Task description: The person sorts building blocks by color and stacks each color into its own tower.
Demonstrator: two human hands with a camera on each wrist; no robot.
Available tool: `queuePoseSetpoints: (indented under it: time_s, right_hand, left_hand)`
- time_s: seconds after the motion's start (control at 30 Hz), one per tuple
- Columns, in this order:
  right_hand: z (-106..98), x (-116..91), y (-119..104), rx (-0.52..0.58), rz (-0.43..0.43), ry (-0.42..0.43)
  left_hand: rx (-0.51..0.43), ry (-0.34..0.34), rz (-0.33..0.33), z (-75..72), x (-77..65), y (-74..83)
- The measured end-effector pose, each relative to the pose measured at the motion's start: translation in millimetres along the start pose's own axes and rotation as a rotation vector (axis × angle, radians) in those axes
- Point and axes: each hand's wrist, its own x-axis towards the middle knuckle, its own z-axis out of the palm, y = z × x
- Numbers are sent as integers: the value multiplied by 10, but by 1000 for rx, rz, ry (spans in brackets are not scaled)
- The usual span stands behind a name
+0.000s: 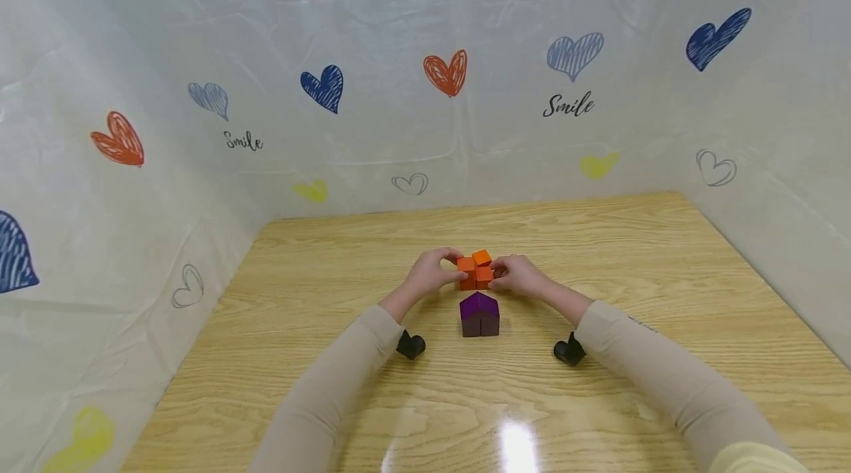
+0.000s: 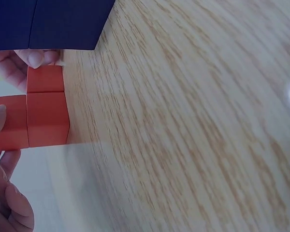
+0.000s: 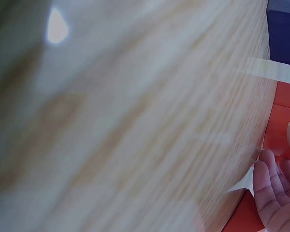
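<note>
Fingers of left hand (image 1: 431,273) and right hand (image 1: 517,275) pinch orange blocks (image 1: 476,270), partly hiding them.

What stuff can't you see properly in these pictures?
- Orange blocks: head view, too small and partly covered by the left hand and right hand; their number is unclear.
- Purple block: left wrist view, cut off by the top edge.
- Right wrist view: the table is blurred; the orange blocks are cut off by the right edge.
</note>
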Motion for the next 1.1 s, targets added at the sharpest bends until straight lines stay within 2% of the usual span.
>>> queuePoseSetpoints:
  time_s: [0.23,0.47,0.6,0.9,1.1]
  right_hand:
    - [4,-9,1,-3,-7,12]
    - [8,-14,-8,-8,-3,7]
    - [8,-16,-7,-6,3,6]
    - [1,-20,-17,-19,-5,7]
    - [-4,-16,-34,-16,6,7]
  left_hand:
    - [-21,-7,-15,23,-2,-23]
    - [-27,-43,-48,55,3,-114]
    - [-8,-58,-42,89,14,-172]
    - [-56,-91,-41,112,22,-204]
    - [-58,-83,-21,117,30,-222]
